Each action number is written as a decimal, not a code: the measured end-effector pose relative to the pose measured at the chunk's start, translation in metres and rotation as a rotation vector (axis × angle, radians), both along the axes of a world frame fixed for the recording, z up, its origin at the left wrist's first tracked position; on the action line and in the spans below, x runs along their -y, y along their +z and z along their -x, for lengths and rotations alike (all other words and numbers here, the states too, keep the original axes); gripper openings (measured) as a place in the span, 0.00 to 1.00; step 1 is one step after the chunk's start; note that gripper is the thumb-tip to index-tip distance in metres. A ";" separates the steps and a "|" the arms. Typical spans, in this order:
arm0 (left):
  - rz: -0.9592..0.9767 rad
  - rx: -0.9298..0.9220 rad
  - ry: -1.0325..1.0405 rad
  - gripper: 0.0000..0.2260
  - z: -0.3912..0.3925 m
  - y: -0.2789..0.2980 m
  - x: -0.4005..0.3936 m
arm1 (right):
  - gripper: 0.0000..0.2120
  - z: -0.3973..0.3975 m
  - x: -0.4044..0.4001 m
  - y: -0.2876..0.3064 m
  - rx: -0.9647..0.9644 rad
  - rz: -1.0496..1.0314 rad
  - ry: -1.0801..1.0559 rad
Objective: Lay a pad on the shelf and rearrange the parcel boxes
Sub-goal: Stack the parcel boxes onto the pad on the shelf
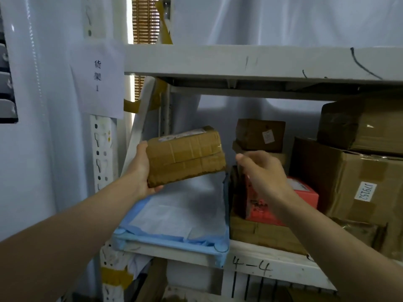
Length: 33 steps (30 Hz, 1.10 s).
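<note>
The taped parcel box [185, 155] is gripped by the left hand [141, 168] above the blue pad [174, 216]. It should be lowered flat (no dragging); the right hand [263, 171] is held loosely open, empty.

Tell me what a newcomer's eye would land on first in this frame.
First, the taped brown parcel box at centre, held by the left hand above the blue pad that is spread on the left part of the shelf. Next, the right hand, empty, fingers relaxed, in front of the red box. Stacked cardboard boxes crowd the shelf's right side.
</note>
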<state>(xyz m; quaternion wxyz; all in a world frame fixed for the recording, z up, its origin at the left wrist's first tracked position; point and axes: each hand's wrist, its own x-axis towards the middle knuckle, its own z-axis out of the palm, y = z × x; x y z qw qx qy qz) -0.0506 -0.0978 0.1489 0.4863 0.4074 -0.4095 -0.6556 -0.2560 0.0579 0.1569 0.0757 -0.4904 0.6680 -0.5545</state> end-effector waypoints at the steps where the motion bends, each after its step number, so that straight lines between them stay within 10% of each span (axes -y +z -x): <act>1: 0.003 0.008 -0.003 0.28 0.003 0.000 0.007 | 0.23 0.006 0.000 -0.001 -0.144 0.016 -0.125; 12: -0.046 -0.005 -0.036 0.28 0.057 -0.026 0.063 | 0.37 0.068 -0.009 -0.018 -0.414 -0.504 -0.656; 33: -0.039 0.026 0.011 0.32 0.062 -0.045 0.114 | 0.75 0.034 0.011 0.004 -0.480 -0.874 -0.414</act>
